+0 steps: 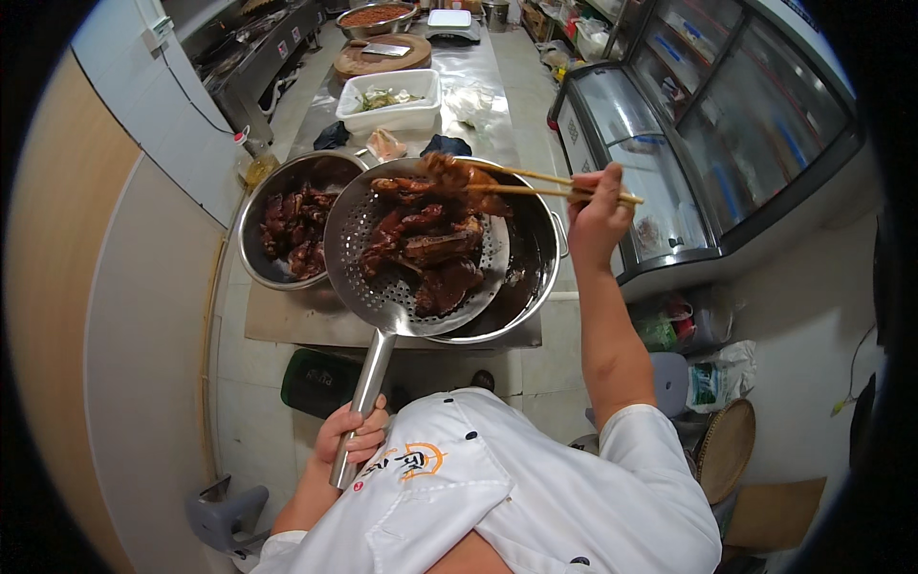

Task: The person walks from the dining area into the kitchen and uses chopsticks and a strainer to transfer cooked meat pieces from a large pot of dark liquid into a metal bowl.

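My left hand (353, 434) grips the metal handle of a large perforated skimmer (351, 287). Several pieces of dark, glossy braised meat (437, 251) lie on its bowl, which hangs over part of a steel pot (549, 287) of dark liquid. In my right hand (601, 215) is a pair of long chopsticks (545, 184), their tips at a browned piece of meat (459, 176) at the skimmer's far edge. Left of the skimmer stands a steel bowl (247, 247) with more dark meat pieces, its right side partly covered by the skimmer.
Farther along the steel table (495, 86) are a white plastic tub (387, 118), a round chopping board (348, 64) with a cleaver (386, 49), a scale (459, 32) and a bowl of reddish food (376, 16). A glass-topped freezer (631, 143) stands right, an oil bottle (254, 161) left.
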A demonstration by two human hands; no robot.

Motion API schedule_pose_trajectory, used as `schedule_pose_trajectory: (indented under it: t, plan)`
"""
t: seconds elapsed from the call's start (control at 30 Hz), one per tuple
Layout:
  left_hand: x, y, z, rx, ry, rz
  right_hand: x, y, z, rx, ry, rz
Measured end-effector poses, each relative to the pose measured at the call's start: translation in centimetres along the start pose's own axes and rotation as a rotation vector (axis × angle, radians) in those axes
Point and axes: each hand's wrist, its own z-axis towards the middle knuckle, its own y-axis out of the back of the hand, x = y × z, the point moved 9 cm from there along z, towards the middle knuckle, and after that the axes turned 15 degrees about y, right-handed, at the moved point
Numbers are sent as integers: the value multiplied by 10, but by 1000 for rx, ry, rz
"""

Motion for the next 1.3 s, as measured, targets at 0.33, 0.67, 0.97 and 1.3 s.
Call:
schedule_pose_trajectory:
  t: [0.33, 0.67, 0.97, 1.3]
  plan:
    - [-1, 2, -4, -28, 32, 0, 78, -46, -79, 765, 547, -94]
    - [-2, 11, -4, -120, 69, 81, 59, 63, -56, 225, 170, -17]
    - [1, 13, -5, -33, 66, -23, -22, 142, -60, -111, -206, -177]
    - [-5, 9, -12, -119, 133, -2, -117, 126, -137, -30, -581, 237]
